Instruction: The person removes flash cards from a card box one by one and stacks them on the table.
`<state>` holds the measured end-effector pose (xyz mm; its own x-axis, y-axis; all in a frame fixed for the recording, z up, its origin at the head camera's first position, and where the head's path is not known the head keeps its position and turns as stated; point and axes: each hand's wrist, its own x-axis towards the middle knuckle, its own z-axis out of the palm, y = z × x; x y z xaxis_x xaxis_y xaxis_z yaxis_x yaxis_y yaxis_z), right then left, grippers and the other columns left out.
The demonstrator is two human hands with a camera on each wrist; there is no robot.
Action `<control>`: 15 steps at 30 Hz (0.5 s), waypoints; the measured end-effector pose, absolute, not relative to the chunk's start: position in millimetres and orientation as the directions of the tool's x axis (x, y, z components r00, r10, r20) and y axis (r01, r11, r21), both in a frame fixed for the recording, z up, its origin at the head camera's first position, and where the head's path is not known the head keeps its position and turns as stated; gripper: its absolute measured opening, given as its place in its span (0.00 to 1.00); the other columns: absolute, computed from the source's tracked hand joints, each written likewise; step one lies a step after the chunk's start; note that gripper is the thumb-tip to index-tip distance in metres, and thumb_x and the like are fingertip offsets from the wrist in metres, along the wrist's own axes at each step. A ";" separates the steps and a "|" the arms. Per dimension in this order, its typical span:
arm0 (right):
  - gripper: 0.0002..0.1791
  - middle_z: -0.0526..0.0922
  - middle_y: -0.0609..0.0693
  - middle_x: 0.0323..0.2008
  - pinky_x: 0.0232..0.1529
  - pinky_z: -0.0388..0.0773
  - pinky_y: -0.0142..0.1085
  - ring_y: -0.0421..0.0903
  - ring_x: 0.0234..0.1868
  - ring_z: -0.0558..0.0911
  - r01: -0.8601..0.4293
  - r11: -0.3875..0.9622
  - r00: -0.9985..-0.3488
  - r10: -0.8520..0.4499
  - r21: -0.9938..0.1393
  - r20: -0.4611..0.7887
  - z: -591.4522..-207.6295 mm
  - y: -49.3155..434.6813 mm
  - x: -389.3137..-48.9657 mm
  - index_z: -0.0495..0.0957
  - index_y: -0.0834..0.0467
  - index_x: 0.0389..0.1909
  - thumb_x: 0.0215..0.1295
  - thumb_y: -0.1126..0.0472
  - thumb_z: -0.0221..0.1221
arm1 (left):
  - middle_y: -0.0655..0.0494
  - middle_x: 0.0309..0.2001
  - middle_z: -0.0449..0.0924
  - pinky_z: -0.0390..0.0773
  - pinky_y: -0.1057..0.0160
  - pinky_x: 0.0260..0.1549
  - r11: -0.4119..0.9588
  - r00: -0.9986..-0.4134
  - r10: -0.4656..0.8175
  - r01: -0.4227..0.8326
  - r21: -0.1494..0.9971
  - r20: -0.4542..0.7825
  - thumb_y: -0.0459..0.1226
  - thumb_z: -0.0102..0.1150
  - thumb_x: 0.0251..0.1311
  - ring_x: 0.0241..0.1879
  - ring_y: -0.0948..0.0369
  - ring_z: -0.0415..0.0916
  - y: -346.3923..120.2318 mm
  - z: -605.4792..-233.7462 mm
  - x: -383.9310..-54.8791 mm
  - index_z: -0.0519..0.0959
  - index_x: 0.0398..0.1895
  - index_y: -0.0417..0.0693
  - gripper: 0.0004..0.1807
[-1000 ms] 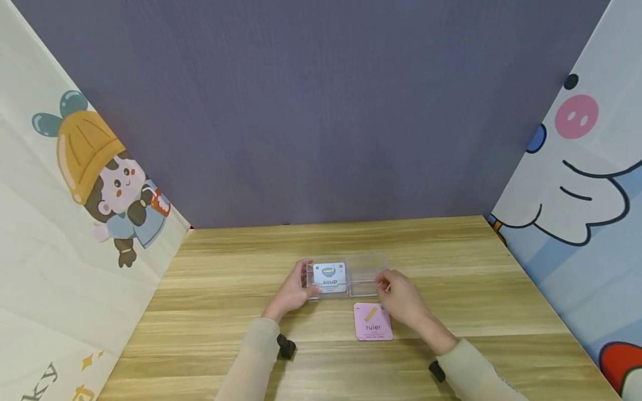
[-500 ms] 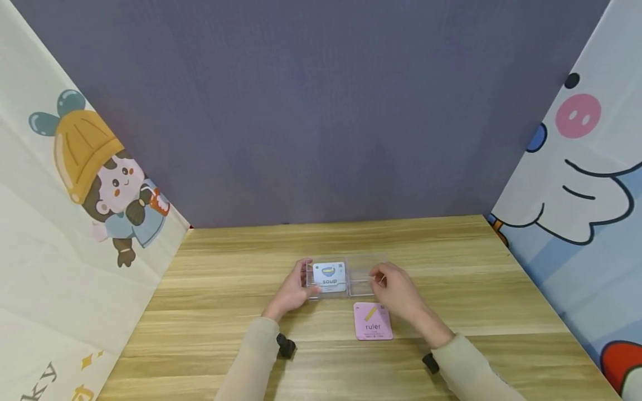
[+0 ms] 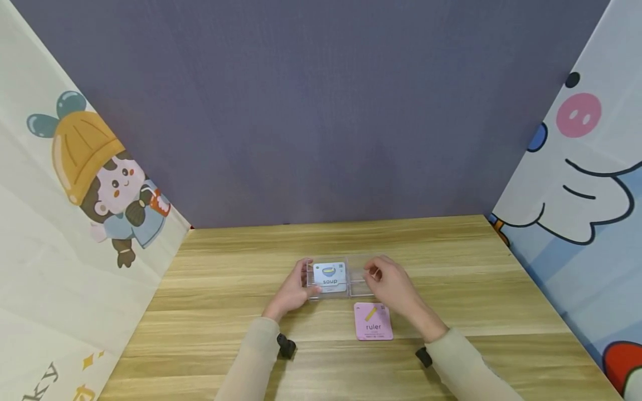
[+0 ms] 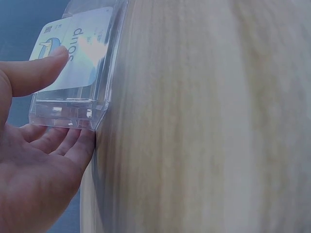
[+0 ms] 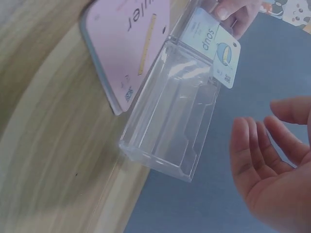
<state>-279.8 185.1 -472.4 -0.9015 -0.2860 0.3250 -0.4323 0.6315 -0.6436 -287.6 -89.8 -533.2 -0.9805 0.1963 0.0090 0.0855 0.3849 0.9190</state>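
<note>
A clear plastic box (image 3: 359,293) with two compartments sits on the table. White cards with a soup bowl on top (image 3: 331,272) stand in its left compartment. My left hand (image 3: 290,294) grips the box's left end, thumb across the front of the soup card and fingers beneath the end wall in the left wrist view. Above the right compartment hovers my right hand (image 3: 396,284), fingers loosely curled; the right wrist view shows nothing between them. Pink cards reading "ruler" (image 3: 373,324) lie in a small stack in front of that compartment.
The wood-grain table (image 3: 225,267) meets a dark grey-blue panel (image 3: 321,122) at the back. Cartoon-printed cloths flank it, one on the left (image 3: 40,195) and another on the right (image 3: 609,223). A black camera mount (image 3: 286,346) is strapped to the left wrist.
My right hand has shifted left and slightly farther back, from the box's right edge to over the right compartment. The left hand, box and cards stay where they were.
</note>
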 end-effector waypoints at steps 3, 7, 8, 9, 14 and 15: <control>0.08 0.81 0.46 0.35 0.36 0.79 0.35 0.40 0.33 0.77 -0.428 0.631 -0.904 -0.286 -0.647 0.318 -470.3 182.1 -280.8 0.84 0.60 0.42 0.61 0.65 0.67 | 0.37 0.63 0.69 0.65 0.42 0.69 0.379 -0.981 0.193 0.078 0.922 0.004 0.29 0.69 0.59 0.66 0.39 0.68 -89.9 -532.9 -287.1 0.56 0.75 0.36 0.44; 0.08 0.81 0.46 0.35 0.36 0.78 0.35 0.39 0.33 0.76 -0.431 0.631 -0.902 -0.290 -0.645 0.319 -469.2 178.3 -282.7 0.84 0.59 0.42 0.61 0.65 0.67 | 0.37 0.63 0.69 0.65 0.41 0.69 0.384 -0.982 0.190 0.076 0.920 0.001 0.30 0.69 0.59 0.66 0.38 0.68 -90.2 -532.2 -286.2 0.56 0.75 0.37 0.44; 0.08 0.81 0.46 0.34 0.36 0.78 0.35 0.39 0.33 0.76 -0.435 0.629 -0.900 -0.291 -0.644 0.324 -469.0 177.4 -283.2 0.84 0.59 0.42 0.61 0.65 0.68 | 0.37 0.63 0.69 0.65 0.41 0.69 0.389 -0.982 0.188 0.075 0.918 0.001 0.30 0.69 0.59 0.66 0.38 0.68 -90.2 -532.2 -286.3 0.56 0.76 0.37 0.44; 0.08 0.81 0.46 0.34 0.35 0.78 0.35 0.39 0.32 0.76 -0.438 0.627 -0.899 -0.292 -0.644 0.327 -469.3 176.5 -284.0 0.84 0.59 0.42 0.61 0.65 0.68 | 0.37 0.63 0.69 0.65 0.41 0.69 0.393 -0.982 0.187 0.076 0.917 0.001 0.30 0.70 0.59 0.66 0.38 0.68 -90.3 -532.4 -286.1 0.56 0.75 0.37 0.44; 0.08 0.81 0.46 0.34 0.35 0.78 0.35 0.40 0.32 0.76 -0.454 0.619 -0.891 -0.290 -0.642 0.350 -468.6 172.1 -286.7 0.84 0.60 0.41 0.61 0.65 0.68 | 0.37 0.63 0.69 0.65 0.41 0.69 0.399 -0.983 0.185 0.082 0.913 0.007 0.31 0.70 0.58 0.66 0.38 0.67 -90.7 -533.9 -286.1 0.57 0.75 0.38 0.44; 0.08 0.81 0.46 0.34 0.35 0.78 0.35 0.40 0.32 0.76 -0.453 0.619 -0.891 -0.289 -0.642 0.351 -468.4 171.3 -287.1 0.84 0.60 0.41 0.61 0.65 0.68 | 0.37 0.63 0.69 0.65 0.41 0.69 0.399 -0.983 0.186 0.084 0.913 0.009 0.31 0.70 0.58 0.66 0.38 0.67 -90.8 -534.1 -286.0 0.57 0.75 0.37 0.44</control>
<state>-287.1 171.3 -468.4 -0.8909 -0.2888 0.3506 -0.4532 0.6187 -0.6417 -286.0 -90.8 -534.1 -0.9825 0.1858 0.0090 0.0839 0.3992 0.9130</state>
